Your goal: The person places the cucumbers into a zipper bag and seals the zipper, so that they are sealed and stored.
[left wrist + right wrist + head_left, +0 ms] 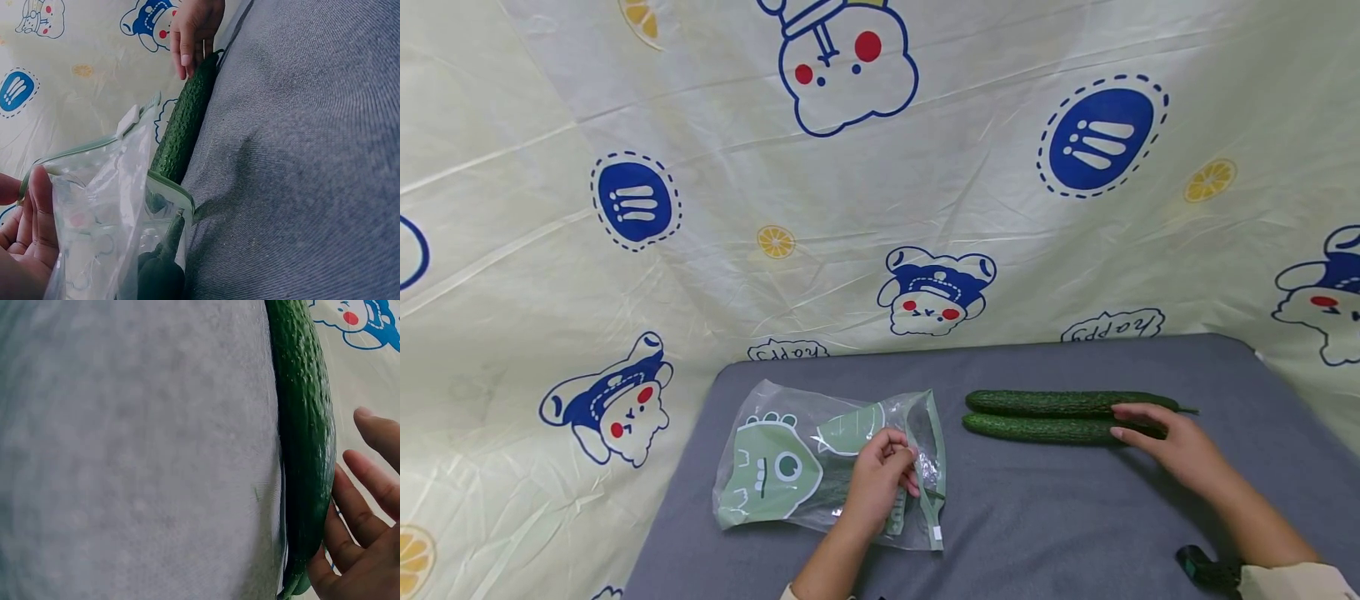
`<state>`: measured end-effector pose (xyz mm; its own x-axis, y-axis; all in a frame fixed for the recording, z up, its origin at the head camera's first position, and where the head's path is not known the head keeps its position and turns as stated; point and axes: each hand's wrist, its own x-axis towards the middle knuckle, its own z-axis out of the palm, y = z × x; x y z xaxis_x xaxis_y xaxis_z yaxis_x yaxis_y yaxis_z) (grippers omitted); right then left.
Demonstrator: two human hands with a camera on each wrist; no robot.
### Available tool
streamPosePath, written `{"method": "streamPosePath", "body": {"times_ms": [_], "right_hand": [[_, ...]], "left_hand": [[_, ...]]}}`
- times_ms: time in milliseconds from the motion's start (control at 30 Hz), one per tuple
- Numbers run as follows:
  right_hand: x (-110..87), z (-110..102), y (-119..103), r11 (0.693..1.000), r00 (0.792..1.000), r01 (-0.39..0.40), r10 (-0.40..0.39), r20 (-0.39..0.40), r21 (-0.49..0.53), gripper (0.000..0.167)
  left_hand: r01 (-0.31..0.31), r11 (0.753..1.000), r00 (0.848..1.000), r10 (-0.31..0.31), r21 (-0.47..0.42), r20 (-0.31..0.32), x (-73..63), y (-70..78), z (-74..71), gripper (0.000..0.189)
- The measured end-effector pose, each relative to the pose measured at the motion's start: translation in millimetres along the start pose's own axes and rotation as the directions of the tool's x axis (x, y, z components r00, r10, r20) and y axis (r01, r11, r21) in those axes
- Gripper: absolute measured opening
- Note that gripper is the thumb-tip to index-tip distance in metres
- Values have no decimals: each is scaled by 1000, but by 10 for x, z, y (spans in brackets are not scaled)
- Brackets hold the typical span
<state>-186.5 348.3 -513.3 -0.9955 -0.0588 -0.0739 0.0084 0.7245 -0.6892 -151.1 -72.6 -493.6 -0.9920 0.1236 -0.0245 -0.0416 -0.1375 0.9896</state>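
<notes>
A clear zip bag [775,512] with green cartoon prints lies on the left part of the table. My left hand [876,479] pinches its opening edge, and in the left wrist view the mouth stands apart. Inside the bag is a dark green cucumber [161,275], its stem end towards the mouth. Right of the bag, two long cucumbers lie side by side, a far cucumber [1045,403] and a near cucumber [1030,429]. My right hand [1187,450] is at their stem ends, fingers spread; in the right wrist view, fingertips touch a cucumber [306,425] without curling round it.
Grey cloth covers the table [1045,517]. A pale printed sheet [715,292] hangs behind it and to the sides. A white zip slider [128,122] sits on the bag's green zip. Near my right sleeve is a small black object [1206,567].
</notes>
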Motion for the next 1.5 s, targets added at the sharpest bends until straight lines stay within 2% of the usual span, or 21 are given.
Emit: {"method": "streamPosePath", "body": {"times_ms": [167, 333, 733, 1133, 1500], "right_hand": [[-3, -17, 14, 998, 998, -34, 38, 58, -61, 77], [-11, -25, 27, 995, 995, -30, 38, 89, -91, 78], [22, -24, 96, 986, 995, 17, -1, 99, -163, 78], [-23, 20, 84, 987, 996, 10, 4, 87, -163, 72], [-135, 33, 9, 990, 998, 31, -23, 61, -137, 65]], "left_hand": [[3, 1000, 1000, -3, -2, -3, 2, -7, 4, 20], [6, 1000, 1000, -6, -7, -5, 7, -9, 14, 20], [2, 1000, 1000, -2, -7, -6, 22, -3, 19, 19], [2, 1000, 1000, -2, -2, -10, 2, -8, 6, 20], [2, 1000, 1000, -2, 0, -3, -4, -19, -7, 20]]}}
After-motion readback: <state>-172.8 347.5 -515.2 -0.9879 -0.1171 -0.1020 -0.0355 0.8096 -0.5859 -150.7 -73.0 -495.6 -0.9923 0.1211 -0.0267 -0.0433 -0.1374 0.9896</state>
